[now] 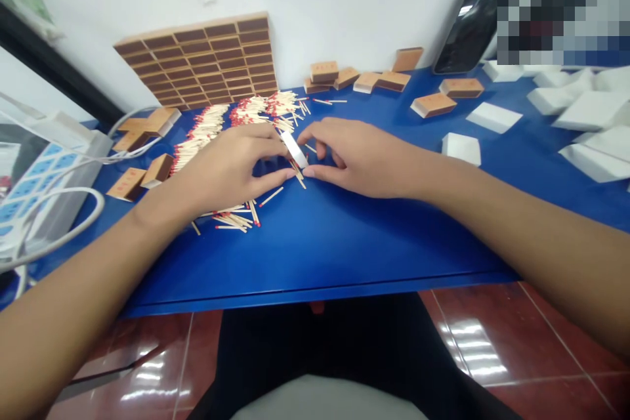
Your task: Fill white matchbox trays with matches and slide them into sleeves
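Note:
My left hand [241, 161] is closed, its thumb and fingers pinching a few matchsticks [300, 179] at the left side of a small white matchbox tray [294, 149]. From the other side, my right hand [367, 157] grips that tray between thumb and curled fingers, holding it tilted just above the table. How many matches lie inside the tray cannot be made out. Long heaps of red-tipped matches [209, 123] spread behind and beside my left hand. Several loose matches [236, 218] lie below its wrist.
Stacked matchboxes [207, 59] form a block against the wall. Single brown matchboxes [433, 105] sit along the back. White trays [585, 108] are piled at the right of the blue table [344, 243]. A power strip [54, 170] and white cables occupy the left.

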### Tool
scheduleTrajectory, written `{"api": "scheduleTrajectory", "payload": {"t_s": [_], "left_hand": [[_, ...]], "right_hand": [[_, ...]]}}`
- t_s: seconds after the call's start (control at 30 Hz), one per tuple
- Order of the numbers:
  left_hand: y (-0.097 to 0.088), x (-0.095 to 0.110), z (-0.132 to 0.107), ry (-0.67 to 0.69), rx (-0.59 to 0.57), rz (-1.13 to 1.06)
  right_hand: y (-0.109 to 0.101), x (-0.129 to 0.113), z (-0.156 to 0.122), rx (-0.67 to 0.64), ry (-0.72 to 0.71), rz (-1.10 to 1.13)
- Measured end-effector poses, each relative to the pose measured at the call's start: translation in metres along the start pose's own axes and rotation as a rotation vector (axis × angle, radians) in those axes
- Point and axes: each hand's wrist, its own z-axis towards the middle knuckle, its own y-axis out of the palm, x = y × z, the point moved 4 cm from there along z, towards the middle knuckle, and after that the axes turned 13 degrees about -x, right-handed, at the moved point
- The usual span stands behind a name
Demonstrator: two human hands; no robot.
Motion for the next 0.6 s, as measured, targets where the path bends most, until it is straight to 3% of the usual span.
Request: {"api": "scheduleTrajectory", "payload": {"t_s": [0.6], "left_hand": [[-0.002, -0.010, -0.002, -0.104, -0.060, 0.030]], "right_hand": [[-0.011, -0.010, -0.020, -0.188, 0.118, -0.167]]}}
